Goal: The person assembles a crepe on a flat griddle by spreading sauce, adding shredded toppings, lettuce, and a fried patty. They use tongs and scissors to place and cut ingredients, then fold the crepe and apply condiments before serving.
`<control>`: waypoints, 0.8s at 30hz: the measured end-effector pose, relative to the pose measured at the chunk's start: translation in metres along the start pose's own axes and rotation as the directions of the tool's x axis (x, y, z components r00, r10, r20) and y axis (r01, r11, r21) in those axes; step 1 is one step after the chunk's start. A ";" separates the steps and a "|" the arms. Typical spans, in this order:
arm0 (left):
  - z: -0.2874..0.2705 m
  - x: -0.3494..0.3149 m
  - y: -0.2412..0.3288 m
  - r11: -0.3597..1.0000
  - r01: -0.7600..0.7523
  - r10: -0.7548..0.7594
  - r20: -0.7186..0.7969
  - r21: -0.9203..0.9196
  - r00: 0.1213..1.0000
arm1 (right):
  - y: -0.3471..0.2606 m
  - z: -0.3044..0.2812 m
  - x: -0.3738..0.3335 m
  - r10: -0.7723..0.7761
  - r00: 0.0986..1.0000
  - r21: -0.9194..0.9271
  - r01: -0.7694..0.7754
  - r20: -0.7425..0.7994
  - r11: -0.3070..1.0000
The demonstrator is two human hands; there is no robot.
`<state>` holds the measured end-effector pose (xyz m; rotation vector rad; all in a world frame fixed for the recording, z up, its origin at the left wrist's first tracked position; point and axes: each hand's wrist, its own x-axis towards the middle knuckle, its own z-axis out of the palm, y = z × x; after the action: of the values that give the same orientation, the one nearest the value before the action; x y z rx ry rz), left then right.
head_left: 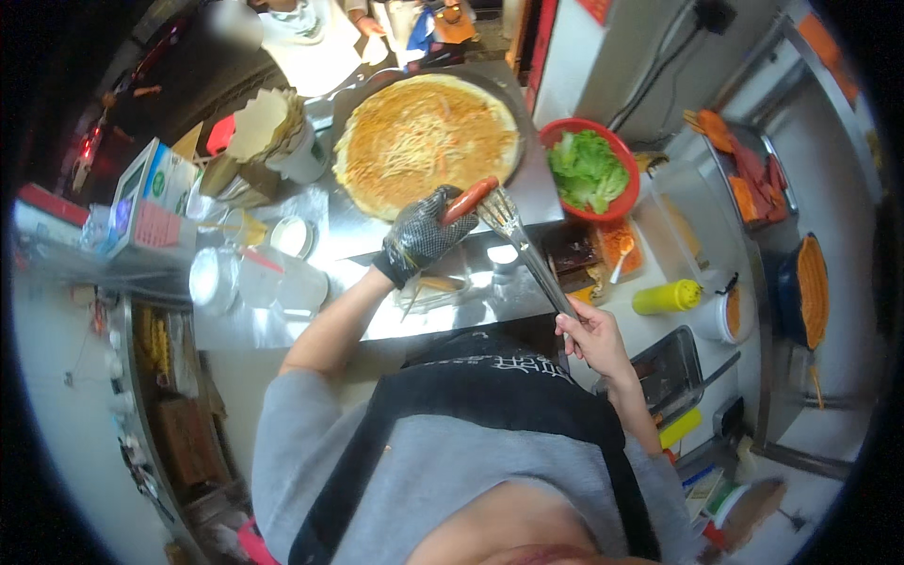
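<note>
My left hand, in a dark speckled glove, is closed around one end of a reddish-brown sausage. Bare fingers of my right hand wrap the handles of metal tongs. The tongs' jaws meet the sausage's free end; whether they pinch it I cannot tell. Just beyond both hands, a large thin pancake covers most of a round dark griddle. Orange-brown sauce coats the pancake, and pale and orange shreds are heaped at its middle. The sausage is held above its near edge.
Right of the griddle stand a red bowl of lettuce, a tub of orange food and a yellow squeeze bottle. Paper sleeves and a clear plastic jug occupy the left. People stand across the counter.
</note>
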<state>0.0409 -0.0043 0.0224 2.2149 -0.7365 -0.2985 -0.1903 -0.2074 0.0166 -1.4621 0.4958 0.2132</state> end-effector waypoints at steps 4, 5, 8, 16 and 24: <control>-0.004 -0.038 -0.061 0.994 -0.083 0.061 -0.271 -0.071 0.961 | -0.002 0.024 0.016 -0.058 0.997 -0.234 0.066 0.040 0.970; -0.002 -0.045 -0.073 0.994 -0.108 0.090 -0.368 -0.028 0.925 | -0.004 0.029 0.019 -0.073 0.996 -0.318 0.086 0.055 0.944; -0.003 -0.065 -0.094 0.909 0.113 -0.222 -0.235 -0.401 0.946 | -0.012 0.040 0.029 -0.044 0.994 -0.351 0.077 0.104 0.933; 0.001 -0.081 -0.131 0.326 0.223 -0.502 0.032 -0.919 0.864 | -0.012 0.024 0.071 0.000 0.991 -0.160 -0.022 -0.137 0.987; 0.003 -0.099 -0.109 0.294 0.304 -0.483 0.134 -0.906 0.865 | -0.016 -0.018 0.114 0.010 0.967 -0.234 -0.071 -0.255 0.970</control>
<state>0.0048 0.1107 -0.0613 1.2317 0.1684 -0.5908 -0.0863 -0.2449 -0.0203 -1.7295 0.7269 0.1228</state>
